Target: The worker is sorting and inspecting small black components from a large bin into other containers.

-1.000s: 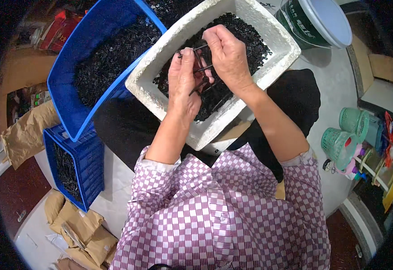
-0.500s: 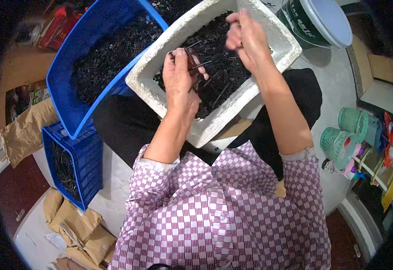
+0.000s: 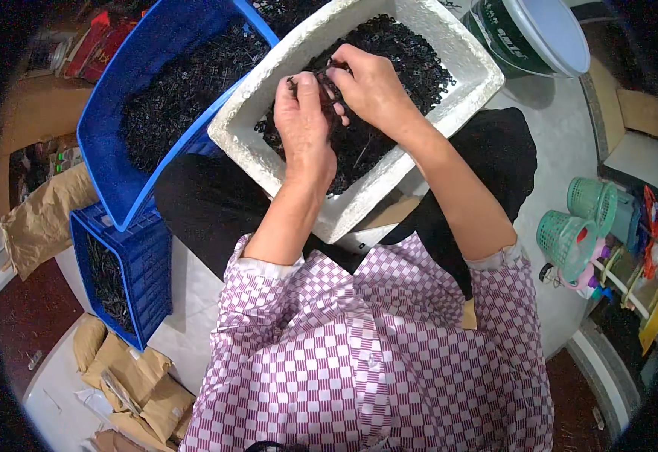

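While both hands meet over the white foam box (image 3: 248, 140), the left hand (image 3: 304, 120) pinches a small black part (image 3: 321, 79) upright. The right hand (image 3: 368, 84), fingers closed on the same part from the right, touches it. Loose black parts (image 3: 419, 60) lie directly below.

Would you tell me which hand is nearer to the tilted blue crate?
Left. The left hand works over the white foam box beside the blue crate; the right hand sits farther away.
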{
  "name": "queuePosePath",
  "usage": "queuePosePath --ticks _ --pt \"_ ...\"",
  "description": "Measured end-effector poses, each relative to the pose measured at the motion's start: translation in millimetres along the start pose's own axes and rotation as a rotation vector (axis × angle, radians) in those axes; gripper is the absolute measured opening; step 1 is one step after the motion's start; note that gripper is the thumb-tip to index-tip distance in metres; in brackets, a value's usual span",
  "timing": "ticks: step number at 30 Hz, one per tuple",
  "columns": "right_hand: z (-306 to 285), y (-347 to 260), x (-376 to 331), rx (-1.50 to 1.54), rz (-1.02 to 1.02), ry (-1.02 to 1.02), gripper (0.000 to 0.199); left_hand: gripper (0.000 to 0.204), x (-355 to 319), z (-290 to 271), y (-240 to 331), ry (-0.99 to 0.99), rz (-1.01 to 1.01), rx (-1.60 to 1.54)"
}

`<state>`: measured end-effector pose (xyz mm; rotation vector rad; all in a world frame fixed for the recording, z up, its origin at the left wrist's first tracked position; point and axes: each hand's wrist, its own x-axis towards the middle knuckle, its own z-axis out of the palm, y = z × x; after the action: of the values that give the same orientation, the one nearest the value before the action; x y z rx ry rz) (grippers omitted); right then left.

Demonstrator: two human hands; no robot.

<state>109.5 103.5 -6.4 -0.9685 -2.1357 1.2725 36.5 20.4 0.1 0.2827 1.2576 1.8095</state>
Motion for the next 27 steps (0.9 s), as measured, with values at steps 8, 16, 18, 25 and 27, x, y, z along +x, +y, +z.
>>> queuePosePath --ticks 8,16,18,25,27 --pt "-17.1 25.5 12.5 0.611 0.353 0.01 0.018 0.017 -8.2 -0.1 1.3 0.002 -0.033 0.097" --pt "-11.6 10.5 5.0 0.411 0.166 -0.206 0.015 0.019 -6.5 -5.2 -2.0 -0.031 -0.028 0.27" --pt "-7.5 11.4 6.4 0.586 0.241 -0.103 0.014 0.018 -5.5 -1.0 -2.1 -0.056 -0.077 0.221" --pt "-23.3 16.0 19.0 1.067 0.368 0.298 0.022 0.019 -5.5 1.0 5.5 -0.095 -0.293 0.031" --pt "-29.7 11.4 14.9 1.016 0.377 0.155 0.03 0.021 1.7 -4.6 12.1 -0.004 -0.322 -0.062"
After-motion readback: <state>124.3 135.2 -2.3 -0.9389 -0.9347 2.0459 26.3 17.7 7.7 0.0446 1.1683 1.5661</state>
